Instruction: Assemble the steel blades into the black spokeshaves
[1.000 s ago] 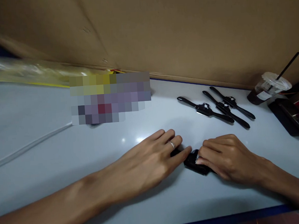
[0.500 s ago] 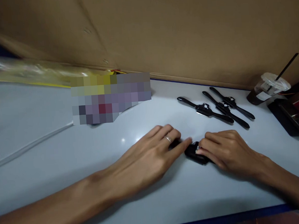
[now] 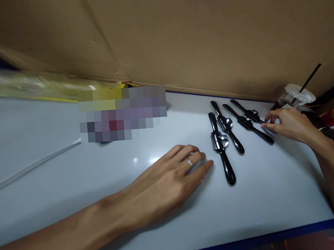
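Observation:
My left hand (image 3: 173, 174) lies on the white table, fingers apart and slightly bent, holding nothing. Just right of its fingertips is the nearest black spokeshave (image 3: 220, 144), untouched and pointing almost straight toward me. A second spokeshave (image 3: 226, 124) lies slanted behind it, and a third spokeshave (image 3: 245, 122) is farther right. At the far right, my right hand (image 3: 287, 124) has its thumb and fingers around the near handle of the rearmost spokeshave (image 3: 251, 115). That handle's end is hidden by the hand.
A plastic cup (image 3: 295, 95) with a dark straw stands behind my right hand. Brown cardboard (image 3: 195, 35) rises along the table's back edge. A blurred-out item (image 3: 123, 116) and a yellowish plastic wrapping (image 3: 38, 84) lie back left, with a pale cable (image 3: 38, 164) in front.
Both hands have let go of the spokeshave between them, which now lies turned lengthwise. Another spokeshave has swung steeper. My right hand has moved back and right; the left has barely moved.

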Demonstrator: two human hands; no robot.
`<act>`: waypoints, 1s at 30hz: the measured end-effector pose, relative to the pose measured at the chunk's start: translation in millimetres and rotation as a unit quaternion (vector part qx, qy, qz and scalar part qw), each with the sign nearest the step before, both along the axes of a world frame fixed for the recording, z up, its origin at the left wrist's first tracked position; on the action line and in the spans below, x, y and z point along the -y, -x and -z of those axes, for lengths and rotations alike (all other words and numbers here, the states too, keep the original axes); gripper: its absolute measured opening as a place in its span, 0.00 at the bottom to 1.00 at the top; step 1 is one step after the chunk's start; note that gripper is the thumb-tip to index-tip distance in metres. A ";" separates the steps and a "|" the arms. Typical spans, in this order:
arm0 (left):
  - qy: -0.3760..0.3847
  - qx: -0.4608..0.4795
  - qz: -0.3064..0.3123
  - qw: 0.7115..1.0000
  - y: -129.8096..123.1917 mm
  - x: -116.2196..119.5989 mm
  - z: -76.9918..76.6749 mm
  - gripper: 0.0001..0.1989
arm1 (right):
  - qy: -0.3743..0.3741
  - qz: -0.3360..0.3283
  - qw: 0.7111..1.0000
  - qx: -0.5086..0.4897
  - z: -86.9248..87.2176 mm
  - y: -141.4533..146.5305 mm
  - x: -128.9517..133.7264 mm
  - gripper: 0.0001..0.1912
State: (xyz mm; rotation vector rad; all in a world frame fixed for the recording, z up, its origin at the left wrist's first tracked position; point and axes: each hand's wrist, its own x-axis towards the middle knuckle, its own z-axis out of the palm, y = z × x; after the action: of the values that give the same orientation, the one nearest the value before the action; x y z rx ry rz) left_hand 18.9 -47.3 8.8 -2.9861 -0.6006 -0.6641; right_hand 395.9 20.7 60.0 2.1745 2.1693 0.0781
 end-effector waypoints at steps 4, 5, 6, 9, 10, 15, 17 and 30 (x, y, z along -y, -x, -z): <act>0.009 -0.006 0.022 1.000 0.6 0.8 1.0 0.17 | 0.020 0.003 0.999 -0.031 8.8 3.4 -3.1 0.12; 0.009 -0.005 0.024 1.000 0.7 1.1 0.9 0.17 | 0.024 0.007 0.999 -0.042 9.8 2.9 -4.6 0.12; 0.011 -0.004 0.025 1.000 0.7 1.4 0.8 0.16 | 0.029 0.011 0.998 -0.054 10.3 1.8 -6.1 0.10; 0.013 -0.003 0.031 0.999 0.7 2.4 -0.2 0.16 | 0.057 0.013 0.994 -0.096 8.5 -2.3 -8.9 0.06; 0.014 -0.004 0.032 0.999 0.7 2.7 -0.7 0.16 | 0.067 0.010 0.991 -0.113 7.2 -3.3 -9.1 0.10; 0.001 -0.001 0.019 1.000 0.1 3.9 -3.4 0.17 | 0.043 -0.010 0.983 -0.176 -6.3 -0.5 -1.5 0.16; -0.011 0.014 0.013 1.000 -0.4 3.8 -4.7 0.18 | 0.017 -0.013 0.979 -0.204 -13.8 8.0 8.0 0.16; -0.056 0.150 0.034 0.987 3.8 6.6 -14.6 0.13 | 0.256 -0.077 0.780 -0.566 -1.3 127.3 75.3 0.12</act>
State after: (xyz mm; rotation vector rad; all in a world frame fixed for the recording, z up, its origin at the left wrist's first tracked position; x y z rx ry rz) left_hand 15.1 -53.8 23.4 -2.8342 -0.4534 -1.1247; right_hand 268.7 -54.6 61.3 1.8091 2.2699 -2.0099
